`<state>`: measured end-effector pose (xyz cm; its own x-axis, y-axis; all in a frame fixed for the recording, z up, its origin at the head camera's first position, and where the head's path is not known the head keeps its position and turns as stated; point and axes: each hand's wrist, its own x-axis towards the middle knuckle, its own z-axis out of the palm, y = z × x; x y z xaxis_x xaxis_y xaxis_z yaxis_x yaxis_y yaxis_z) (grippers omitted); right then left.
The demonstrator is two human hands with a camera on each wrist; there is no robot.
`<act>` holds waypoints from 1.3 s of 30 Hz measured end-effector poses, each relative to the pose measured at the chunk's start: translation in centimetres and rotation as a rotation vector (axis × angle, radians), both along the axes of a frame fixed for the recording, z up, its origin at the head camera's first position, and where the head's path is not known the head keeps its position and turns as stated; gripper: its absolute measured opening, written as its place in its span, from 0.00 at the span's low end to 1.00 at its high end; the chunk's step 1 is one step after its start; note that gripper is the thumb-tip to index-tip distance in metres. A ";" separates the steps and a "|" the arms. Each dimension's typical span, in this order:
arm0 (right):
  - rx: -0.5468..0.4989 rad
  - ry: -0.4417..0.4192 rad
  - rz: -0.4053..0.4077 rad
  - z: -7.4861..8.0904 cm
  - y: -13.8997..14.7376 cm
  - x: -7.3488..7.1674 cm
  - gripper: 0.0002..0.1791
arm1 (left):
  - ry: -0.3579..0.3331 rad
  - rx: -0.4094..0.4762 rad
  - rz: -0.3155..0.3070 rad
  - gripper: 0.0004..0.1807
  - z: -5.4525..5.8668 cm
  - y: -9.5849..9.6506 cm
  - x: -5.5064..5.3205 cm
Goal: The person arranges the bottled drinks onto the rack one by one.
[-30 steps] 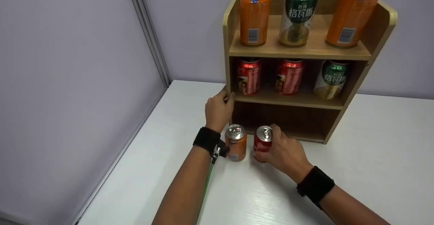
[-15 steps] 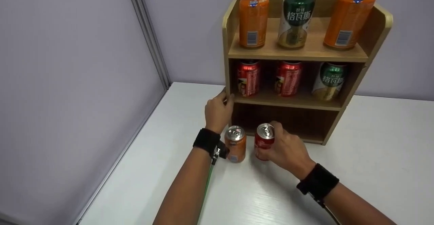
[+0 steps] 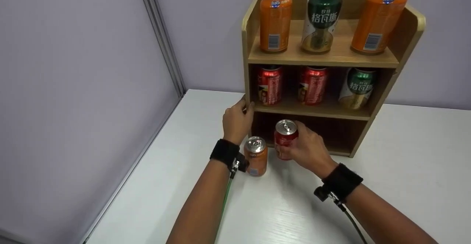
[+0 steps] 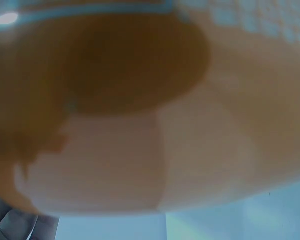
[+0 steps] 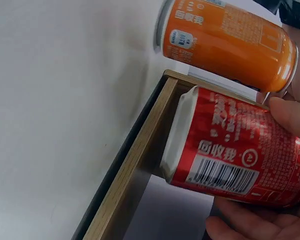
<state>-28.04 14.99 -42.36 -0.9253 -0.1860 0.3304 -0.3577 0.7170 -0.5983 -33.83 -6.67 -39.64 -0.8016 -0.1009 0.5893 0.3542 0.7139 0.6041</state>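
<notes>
With its thumb on one side and its fingers on the other, my left hand (image 3: 237, 122) grips the left side panel of a small wooden shelf (image 3: 312, 114). My right hand (image 3: 312, 150) holds a red soda can (image 3: 285, 139) upright, before the opening of the bottom compartment. In the right wrist view the thumb and fingers wrap the upper part of that red can (image 5: 230, 150), its base over the shelf's front edge. An orange soda can (image 3: 256, 158) stands on the table beside my left wrist. The left wrist view is filled by a blurred orange surface close up.
On the top tier stand two orange Fanta cans (image 3: 274, 25) (image 3: 379, 23) with a green-and-gold can (image 3: 321, 21) between them. The middle tier holds two red cans (image 3: 269, 86) (image 3: 312, 85) and another green-and-gold can (image 3: 357, 89). A grey wall panel (image 3: 92, 89) borders the white table (image 3: 165, 200) at left.
My right hand has carried the red can up off the table and forward toward the bottom compartment. My left hand stays at the shelf's side; the orange can has not moved.
</notes>
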 end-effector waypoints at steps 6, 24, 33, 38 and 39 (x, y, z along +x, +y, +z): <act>-0.047 -0.102 -0.005 0.2 -0.5 -1.7 0.43 | 0.000 0.004 0.000 0.13 -0.2 -0.4 0.0; -0.157 -0.279 0.030 -0.3 -1.7 -5.4 0.11 | -0.004 -0.008 0.009 0.13 -0.3 -0.4 0.4; -0.201 -0.320 0.030 -0.1 -1.6 -6.6 0.21 | -0.013 -0.003 0.019 0.14 -0.1 -0.2 0.3; -0.156 -0.331 0.016 -0.2 -1.7 -7.1 0.21 | -0.025 -0.002 0.014 0.14 0.2 -0.1 0.3; -0.155 -0.333 0.015 -0.2 -1.8 -7.2 0.18 | -0.028 -0.001 0.012 0.14 0.2 -0.1 0.3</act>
<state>-35.27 13.20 -42.59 -0.9844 -0.1717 0.0372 -0.1352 0.6049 -0.7848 -33.54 -6.80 -39.41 -0.8164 -0.1103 0.5669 0.3287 0.7184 0.6131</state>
